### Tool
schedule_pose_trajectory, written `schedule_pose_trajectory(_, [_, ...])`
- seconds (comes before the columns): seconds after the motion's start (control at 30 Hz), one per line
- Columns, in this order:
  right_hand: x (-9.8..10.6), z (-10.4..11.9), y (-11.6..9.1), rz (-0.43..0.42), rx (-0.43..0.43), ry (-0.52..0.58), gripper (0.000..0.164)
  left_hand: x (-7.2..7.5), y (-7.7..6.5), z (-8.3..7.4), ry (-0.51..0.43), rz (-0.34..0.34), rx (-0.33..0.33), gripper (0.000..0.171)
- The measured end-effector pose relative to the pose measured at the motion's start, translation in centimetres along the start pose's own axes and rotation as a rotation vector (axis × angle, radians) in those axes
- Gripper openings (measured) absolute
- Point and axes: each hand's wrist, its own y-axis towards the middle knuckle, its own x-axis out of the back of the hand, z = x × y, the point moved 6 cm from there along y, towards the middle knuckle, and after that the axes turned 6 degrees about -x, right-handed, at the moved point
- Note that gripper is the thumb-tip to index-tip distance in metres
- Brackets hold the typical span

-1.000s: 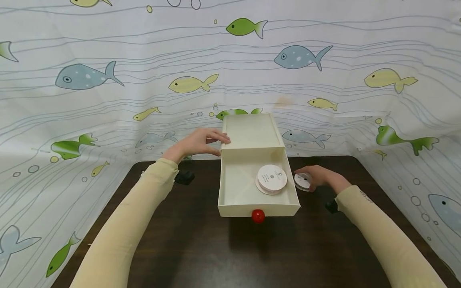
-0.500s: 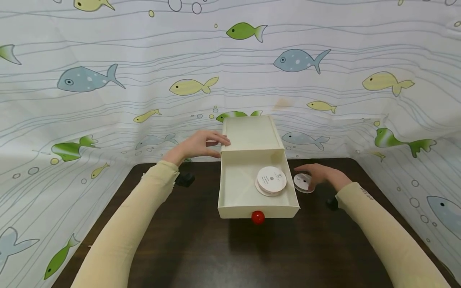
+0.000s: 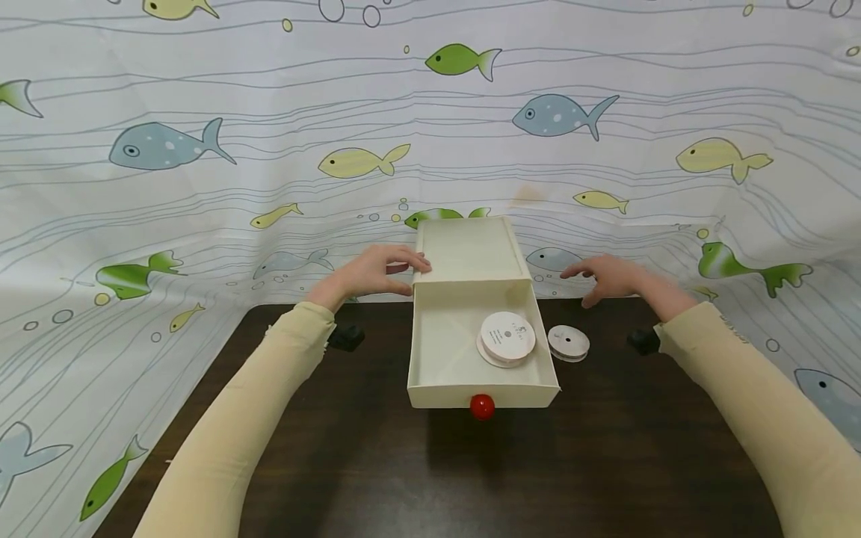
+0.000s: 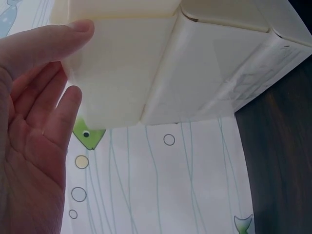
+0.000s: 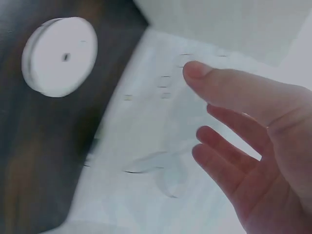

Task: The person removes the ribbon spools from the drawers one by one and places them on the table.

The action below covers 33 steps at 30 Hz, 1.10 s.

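Left hand: here it is at the box's upper left edge, left hand (image 3: 373, 270) with the fingers over the top and the thumb against the side; a light, narrow hold, by the look of it, on the cream box (image 3: 471, 250).
Right hand: and over at centre right, right hand (image 3: 608, 275) hangs above the far table edge, fingers parted, grip wide, nothing in it.
Loose spool: there, right of centre, the loose spool (image 3: 568, 341) lies flat on the dark table (image 3: 377, 433), just beside the box; whether they touch, I can't tell.
Drawer: pulled out toward the bottom of the frame, the drawer (image 3: 440, 351) shows its red knob (image 3: 482, 406) at the front.
Stacked spools: tucked in the drawer's right half, stacked spools (image 3: 507, 335), one white disc seemingly resting off-centre on another.
Steadying: the left hand's job looks to be bracing; good form means pressure enough to stop sliding, without denting those thin-looking walls.
Reaching: should the right hand go for the loose spool, best lower from above, thumb and fingers on opposite rims, clear of the drawer wall.
Watch for: a knock on the drawer's right wall could shift the box, and a careless nudge might topple the stack.
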Motion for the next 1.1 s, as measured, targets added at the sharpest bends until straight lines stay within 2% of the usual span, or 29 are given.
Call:
schedule_pose_trajectory(0.3, [5.9, 4.9, -1.6, -0.034, 0.085, -0.021, 0.057, -0.1, 0.0, -0.1, 0.073, 0.006, -0.02, 0.041])
schedule_pose_trajectory(0.57, [8.2, 10.0, -2.6, -0.007, 0.164, -0.092, 0.049, 0.0, 0.0, -0.1, 0.089, 0.006, -0.022, 0.039])
schedule_pose_trajectory(0.67, [8.3, 12.0, -3.0, 0.017, 0.199, -0.115, 0.046, 0.0, 0.1, -0.1, 0.093, 0.008, -0.023, 0.04])
schedule_pose_trajectory(0.83, [7.4, 15.0, -3.0, 0.106, 0.255, -0.103, 0.036, 0.0, 0.0, -0.1, 0.098, 0.006, -0.007, 0.042])
schedule_pose_trajectory(0.93, [6.3, 16.1, -2.7, 0.169, 0.269, -0.092, 0.028, 0.1, -0.1, 0.0, 0.105, 0.002, 0.005, 0.044])
schedule_pose_trajectory(1.1, [4.4, 17.1, -2.1, 0.27, 0.245, -0.08, 0.023, 0.0, -0.1, 0.0, 0.106, 0.003, 0.005, 0.045])
